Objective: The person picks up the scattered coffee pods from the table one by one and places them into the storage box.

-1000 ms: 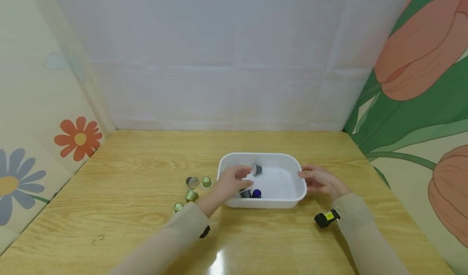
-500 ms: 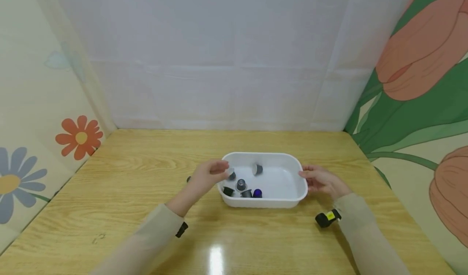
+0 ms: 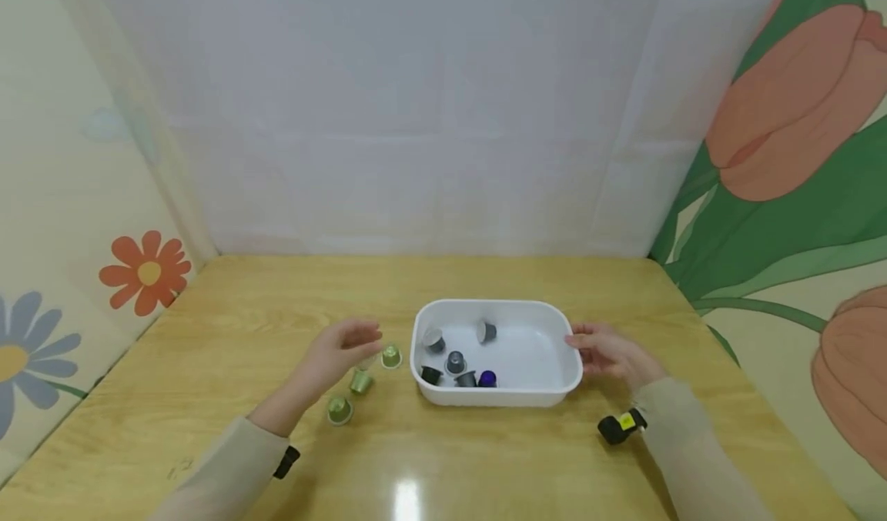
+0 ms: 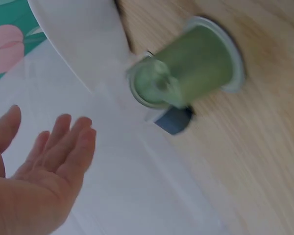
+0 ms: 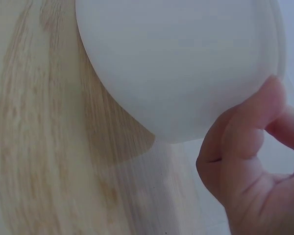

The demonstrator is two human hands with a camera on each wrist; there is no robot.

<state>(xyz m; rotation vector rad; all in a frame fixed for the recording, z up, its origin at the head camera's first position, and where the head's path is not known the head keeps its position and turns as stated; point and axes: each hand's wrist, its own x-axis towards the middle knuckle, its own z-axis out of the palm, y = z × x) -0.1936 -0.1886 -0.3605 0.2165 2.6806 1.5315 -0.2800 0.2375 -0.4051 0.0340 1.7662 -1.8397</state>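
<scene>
My left hand [image 3: 339,355] hovers over the table left of the white tub [image 3: 499,398], fingers extended and holding nothing. Beside and below its fingertips are green coffee capsules: an upright one [image 3: 391,355], a tipped one [image 3: 361,382] and a nearer one [image 3: 339,409]. In the left wrist view a green capsule [image 4: 196,66] looms large, with a dark capsule [image 4: 174,120] beyond it; the hand mostly hides that dark one in the head view. At the tub's right end, my right hand [image 3: 610,352] grips the rim, thumb on top and fingers outside.
Inside the tub lie several capsules, including a purple one [image 3: 487,379], a black one [image 3: 430,375] and grey ones, mostly toward its left side. A white cloth backdrop [image 3: 430,121] stands behind the wooden table [image 3: 291,290], with flowered panels at both sides.
My left hand has moved left, out of the tub and over to the green capsules. A grey capsule lies at the tub's left end where its fingertips were. My right hand has kept its grip.
</scene>
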